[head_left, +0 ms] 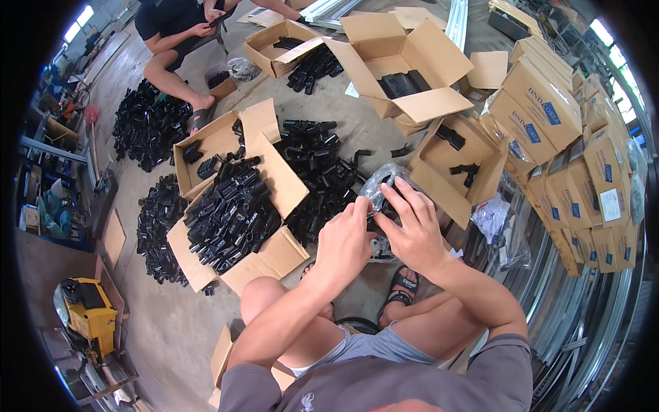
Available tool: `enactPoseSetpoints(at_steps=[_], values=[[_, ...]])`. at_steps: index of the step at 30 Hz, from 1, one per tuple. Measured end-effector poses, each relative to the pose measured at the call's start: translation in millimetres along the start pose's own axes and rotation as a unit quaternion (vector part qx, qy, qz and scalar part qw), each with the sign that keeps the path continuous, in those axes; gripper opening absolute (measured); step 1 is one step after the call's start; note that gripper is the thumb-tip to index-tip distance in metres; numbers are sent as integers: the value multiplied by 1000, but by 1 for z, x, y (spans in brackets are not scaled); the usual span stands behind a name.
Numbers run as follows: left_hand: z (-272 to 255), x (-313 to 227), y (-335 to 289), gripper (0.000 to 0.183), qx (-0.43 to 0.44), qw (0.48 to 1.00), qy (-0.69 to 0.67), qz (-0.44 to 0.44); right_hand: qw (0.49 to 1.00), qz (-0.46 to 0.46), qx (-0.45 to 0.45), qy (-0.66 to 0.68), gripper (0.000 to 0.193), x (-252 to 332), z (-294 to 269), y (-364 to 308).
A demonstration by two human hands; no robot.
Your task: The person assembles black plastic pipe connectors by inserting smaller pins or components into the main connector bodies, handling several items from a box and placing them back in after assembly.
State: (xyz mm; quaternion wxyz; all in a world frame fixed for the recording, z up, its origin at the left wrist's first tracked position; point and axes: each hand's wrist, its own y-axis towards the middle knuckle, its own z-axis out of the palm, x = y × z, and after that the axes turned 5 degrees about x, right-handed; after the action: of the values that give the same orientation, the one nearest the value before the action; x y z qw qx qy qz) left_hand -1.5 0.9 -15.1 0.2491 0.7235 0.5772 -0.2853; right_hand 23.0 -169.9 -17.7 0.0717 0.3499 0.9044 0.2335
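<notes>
Grey shirt (pixel 398 381) — black parts (pixel 233 216), probably concrete floor (pixel 171 323), stacked cartons (pixel 539 103).

observed left hand (pixel 345 237) and right hand (pixel 415 230) close together at crumpled clear plastic (pixel 375 184). noted black parts (pixel 233 213) heaped in an open carton (pixel 283 180) to the left and a few black pieces (pixel 465 170) in another open carton (pixel 439 189) to the right. recorded stacked boxes (pixel 539 106) at far right, seated co-worker (pixel 161 22) at upper left.

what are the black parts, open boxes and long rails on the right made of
Black parts: probably moulded plastic, semi-gloss, judging by small highlights; coated metal possible.
Open boxes: matte brown cardboard, bent along folds.
Long rails: likely metal, silvery with bright reflections.
</notes>
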Motion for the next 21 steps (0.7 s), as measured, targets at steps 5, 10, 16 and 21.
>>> enactPoseSetpoints(at_steps=[5, 10, 16, 21], values=[[0, -2, 0, 42, 1, 1000, -6, 3, 1000, -3, 5, 5, 18, 0, -3, -2], [-2, -3, -1, 40, -5, 1000, -6, 6, 1000, 0, -1, -4, 17, 0, -8, 2], [-7, -4, 3, 42, -32, 999, -26, -15, 998, -5, -43, 52, 19, 0, -20, 1], [-12, 5, 8, 40, -11, 959, -276, -63, 938, 213, -134, 236, 24, -16, -27, 1]])
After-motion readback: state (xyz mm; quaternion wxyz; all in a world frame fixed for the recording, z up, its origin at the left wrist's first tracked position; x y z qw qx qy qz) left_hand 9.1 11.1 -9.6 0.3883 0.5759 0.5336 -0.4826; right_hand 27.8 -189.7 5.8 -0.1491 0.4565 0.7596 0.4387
